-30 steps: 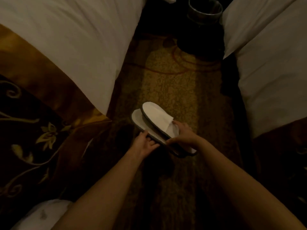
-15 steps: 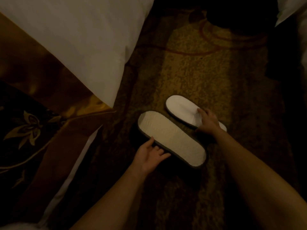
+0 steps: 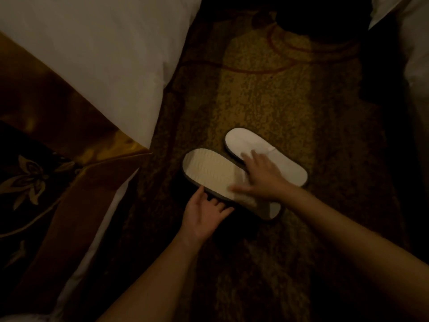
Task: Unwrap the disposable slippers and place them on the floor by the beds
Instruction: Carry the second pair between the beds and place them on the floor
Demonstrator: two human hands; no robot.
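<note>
Two slippers on the carpet (image 3: 267,101) between the beds, long axes slanting near-right to far-left: sole-up slipper (image 3: 209,173) nearer the left hand (image 3: 204,214), fingers loosely spread at its edge, gripping nothing; upright slipper (image 3: 274,154) under the flat-open right hand (image 3: 262,177).

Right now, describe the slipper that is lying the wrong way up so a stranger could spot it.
Find the patterned carpet between the two beds, where two white slippers lie side by side. Take the nearer slipper, by the left hand: its ribbed sole faces up, unlike the farther slipper with its smooth strap.
</note>
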